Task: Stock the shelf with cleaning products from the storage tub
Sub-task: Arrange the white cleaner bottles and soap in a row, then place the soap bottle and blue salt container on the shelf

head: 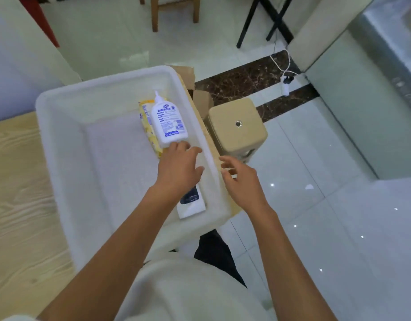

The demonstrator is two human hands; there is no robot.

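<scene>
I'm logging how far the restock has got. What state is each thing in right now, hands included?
Tub: on the wooden table, open-topped, three products inside.
Bottle: lying on its side, partly over the yellow packet.
Yellow packet: flat on the tub floor.
White and blue tube: lying flat by the right wall, partly hidden by the left hand.
Left hand: open, fingertips at the bottle's base.
Right hand: open, empty, outside the tub.

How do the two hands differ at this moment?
The left hand is inside the tub; the right hand is outside its rim. The left hand's fingertips are at the base of the white bottle; the right hand touches nothing. Both are open, gripping nothing.
</scene>
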